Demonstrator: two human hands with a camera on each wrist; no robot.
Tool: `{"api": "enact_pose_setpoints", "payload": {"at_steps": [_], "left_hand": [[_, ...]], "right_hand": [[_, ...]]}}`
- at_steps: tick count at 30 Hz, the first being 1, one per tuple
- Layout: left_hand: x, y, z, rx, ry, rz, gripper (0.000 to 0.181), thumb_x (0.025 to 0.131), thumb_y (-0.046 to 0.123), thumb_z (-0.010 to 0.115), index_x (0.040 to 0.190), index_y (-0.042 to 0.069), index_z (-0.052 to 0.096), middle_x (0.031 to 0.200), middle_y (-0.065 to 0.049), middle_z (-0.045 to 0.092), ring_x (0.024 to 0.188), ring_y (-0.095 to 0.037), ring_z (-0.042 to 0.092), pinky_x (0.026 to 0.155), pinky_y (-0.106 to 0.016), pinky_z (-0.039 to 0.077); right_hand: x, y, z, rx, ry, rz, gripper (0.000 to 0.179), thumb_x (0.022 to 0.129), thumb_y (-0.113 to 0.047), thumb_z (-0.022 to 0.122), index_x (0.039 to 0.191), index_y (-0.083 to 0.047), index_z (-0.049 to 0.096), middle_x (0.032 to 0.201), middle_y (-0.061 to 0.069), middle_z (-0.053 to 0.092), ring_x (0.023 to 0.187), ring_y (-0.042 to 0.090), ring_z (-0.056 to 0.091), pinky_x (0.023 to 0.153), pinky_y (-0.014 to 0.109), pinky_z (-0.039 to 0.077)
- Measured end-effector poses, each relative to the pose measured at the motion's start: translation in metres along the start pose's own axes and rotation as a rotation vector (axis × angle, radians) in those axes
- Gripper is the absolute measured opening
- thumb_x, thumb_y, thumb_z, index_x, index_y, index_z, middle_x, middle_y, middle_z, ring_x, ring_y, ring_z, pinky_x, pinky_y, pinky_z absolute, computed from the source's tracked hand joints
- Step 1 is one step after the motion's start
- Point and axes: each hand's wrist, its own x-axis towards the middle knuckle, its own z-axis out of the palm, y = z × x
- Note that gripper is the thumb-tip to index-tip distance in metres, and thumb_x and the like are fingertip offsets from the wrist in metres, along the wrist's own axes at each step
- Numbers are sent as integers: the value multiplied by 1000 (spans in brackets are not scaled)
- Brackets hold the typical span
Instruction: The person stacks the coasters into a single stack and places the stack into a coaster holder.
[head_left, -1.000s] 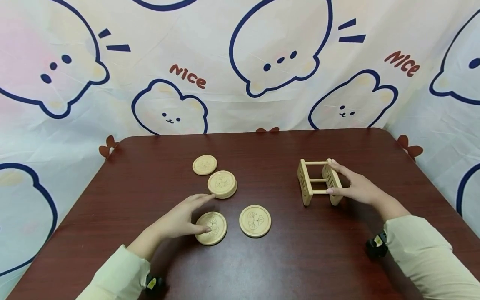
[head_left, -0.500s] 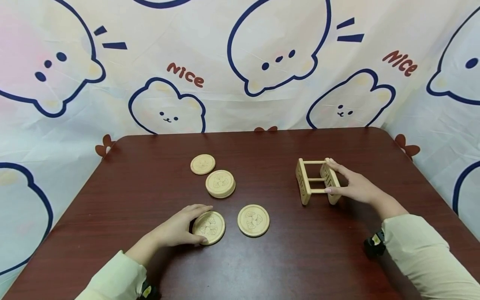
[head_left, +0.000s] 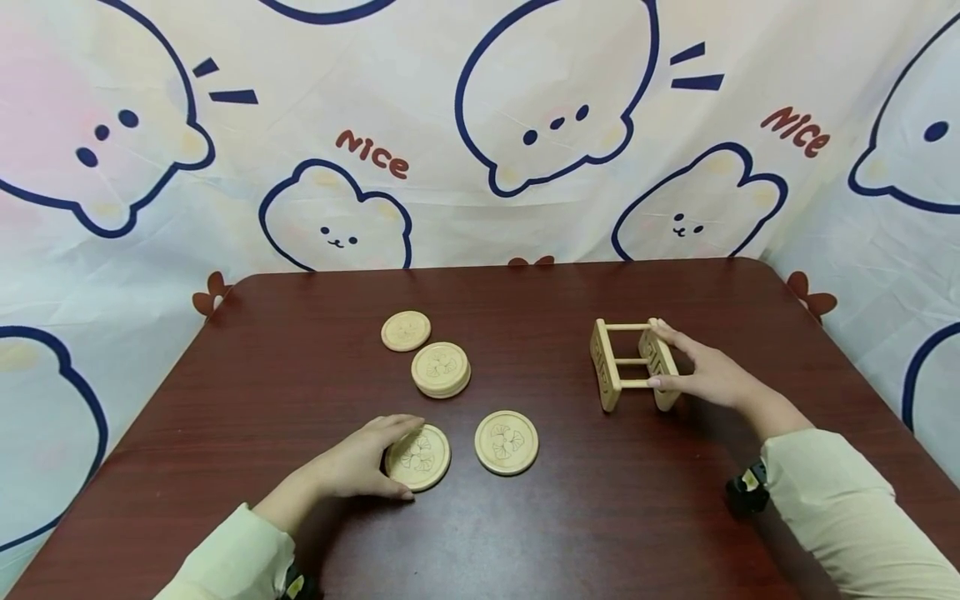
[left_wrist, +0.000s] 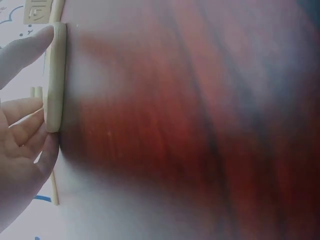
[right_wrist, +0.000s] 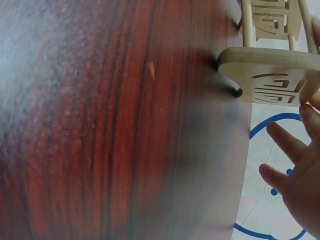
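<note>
My left hand (head_left: pixel 352 467) grips a round wooden coaster (head_left: pixel 426 457) with engraved leaves near the table's front left. Its fingers reach the far rim and the thumb the near rim. Seen edge-on in the left wrist view, that coaster (left_wrist: pixel 56 85) sits between thumb and fingers on the tabletop. At the right, my right hand (head_left: pixel 708 375) holds the near-right side panel of a wooden coaster rack (head_left: pixel 607 367), thumb low and fingers high. Cut-out patterns show on the rack's panel (right_wrist: pixel 250 82) in the right wrist view, where some fingers stretch free.
Right of the gripped coaster lies a similar coaster (head_left: pixel 507 442). Behind them are a small coaster stack (head_left: pixel 441 368) and a single coaster (head_left: pixel 406 331). The dark brown table (head_left: pixel 525 308) ends at a cartoon-printed cloth (head_left: pixel 465 225).
My left hand has drawn back from beside the coaster stack, and its fingers and thumb have settled on the near left coaster's rim. The right hand and rack stay in place.
</note>
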Motion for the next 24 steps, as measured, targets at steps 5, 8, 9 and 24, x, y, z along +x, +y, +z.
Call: {"api": "enact_pose_setpoints", "payload": {"at_steps": [5,8,9,24], "left_hand": [[1,-1,3,35,9,0,84,56,28,79,126,-1,41,125,-10,42,114,-26,37,90,-43,32],[1,-2,4,53,19,1,84,56,27,79,125,-1,41,124,-10,43,114,-26,37,91,-43,32],[2,-2,4,56,22,1,84,56,27,79,125,0,42,124,-10,43,114,-26,37,91,-43,31],[3,-4,1,24,24,0,82,55,31,80,123,2,46,121,-10,45,111,-25,39,89,-42,33]], "right_hand": [[0,0,-1,11,-8,12,87,74,-48,60,140,-21,11,143,8,7,125,37,12,90,59,17],[0,-1,-2,9,-8,10,86,74,-48,60,140,-20,12,143,8,7,125,36,12,90,59,16],[0,-1,-2,8,-8,11,86,74,-48,60,140,-20,12,143,8,7,125,36,12,90,59,16],[1,0,-2,-8,-11,14,87,74,-48,60,140,-20,11,143,8,6,124,39,12,89,60,17]]}}
